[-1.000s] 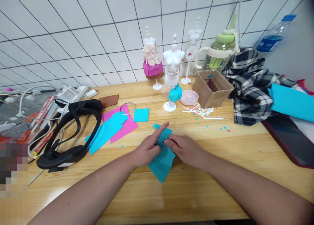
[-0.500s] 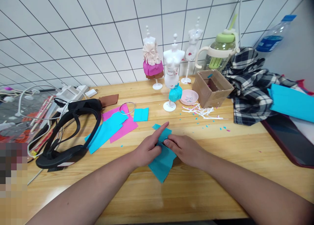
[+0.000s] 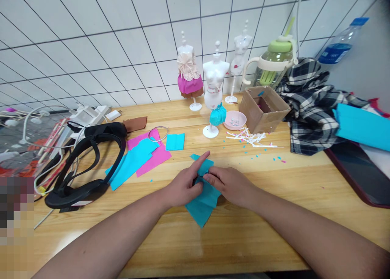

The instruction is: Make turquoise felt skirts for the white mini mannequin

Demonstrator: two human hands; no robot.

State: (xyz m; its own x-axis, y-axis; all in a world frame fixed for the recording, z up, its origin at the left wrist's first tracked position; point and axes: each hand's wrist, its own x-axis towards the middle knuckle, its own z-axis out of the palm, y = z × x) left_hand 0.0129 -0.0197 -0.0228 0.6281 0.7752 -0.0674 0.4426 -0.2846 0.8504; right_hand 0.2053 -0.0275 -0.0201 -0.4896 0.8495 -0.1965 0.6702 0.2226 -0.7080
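Note:
Low over the front middle of the table, I grip a piece of blue crepe paper (image 3: 202,204) between both hands. My left hand (image 3: 185,184) is closed at the paper's left edge, its index finger pointing up and away. My right hand (image 3: 227,183) pinches the upper part of the same piece, thumb on top. A narrow dark thing (image 3: 198,179) shows between the hands; most of it is covered, and its kind is unclear. The paper's top corner sticks out past my left index finger, and its lower end hangs towards me.
Small dress forms (image 3: 216,68) stand behind, one with a blue skirt (image 3: 217,115). A pink dish (image 3: 243,126), cardboard box (image 3: 268,118) and white strips (image 3: 252,139) lie right of them. Blue paper (image 3: 131,164), pink paper (image 3: 152,162) and a black headset (image 3: 117,161) lie left.
The blue crepe paper has shifted very slightly to the right within my hands. Both hands keep nearly the same place and grip.

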